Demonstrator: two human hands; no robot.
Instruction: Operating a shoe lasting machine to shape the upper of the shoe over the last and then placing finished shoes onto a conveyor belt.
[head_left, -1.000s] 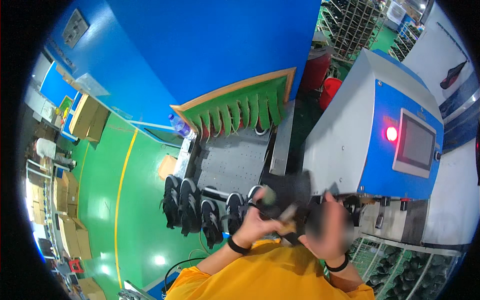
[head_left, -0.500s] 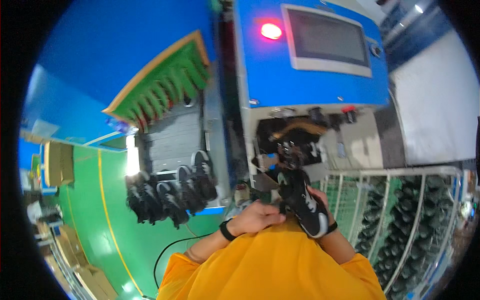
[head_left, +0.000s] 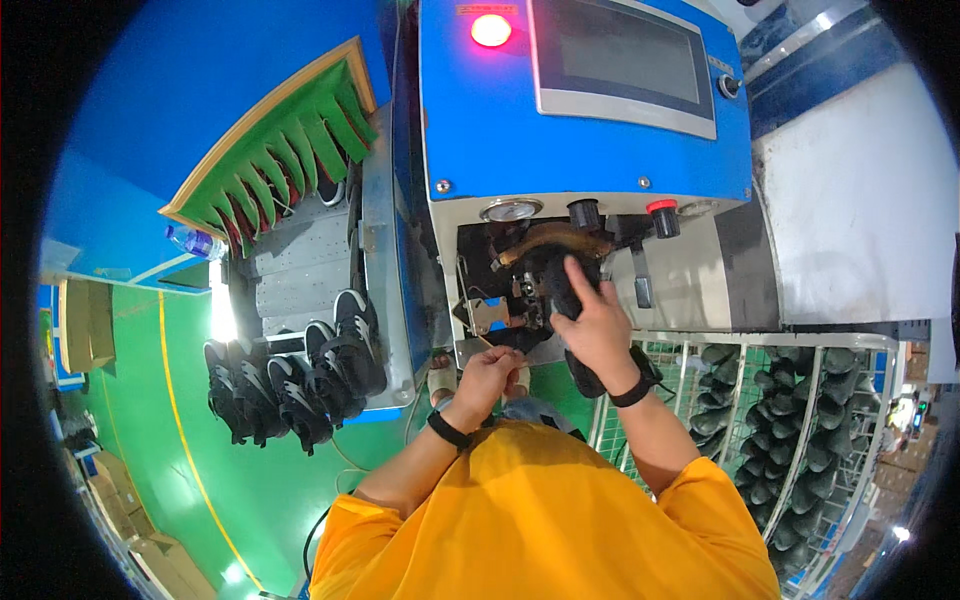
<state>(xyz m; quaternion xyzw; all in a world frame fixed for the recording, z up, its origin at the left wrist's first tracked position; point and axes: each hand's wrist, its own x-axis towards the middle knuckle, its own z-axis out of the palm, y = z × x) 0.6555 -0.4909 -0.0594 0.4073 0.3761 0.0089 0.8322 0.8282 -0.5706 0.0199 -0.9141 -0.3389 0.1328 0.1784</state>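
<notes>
A black shoe (head_left: 562, 290) sits inside the open bay of a blue machine (head_left: 585, 150). My right hand (head_left: 590, 320) grips the shoe from the side and presses it in under a brass-coloured curved bar (head_left: 550, 240). My left hand (head_left: 490, 375) is lower, at the shoe's near end, fingers closed on its edge by the bay's bottom lip. Both wrists wear black bands. Much of the shoe is hidden by my hands and the machine's parts.
Several black shoes (head_left: 295, 375) stand in a row on a grey conveyor (head_left: 290, 270) to the left, under a green fringed curtain (head_left: 290, 140). A wire rack (head_left: 790, 430) of dark shoe lasts is at the right. A red lamp (head_left: 491, 30) glows above a screen (head_left: 620, 50).
My view has turned and closed in on the machine. The shoe, earlier held up in front of me, has gone into the machine's bay with both hands still on it.
</notes>
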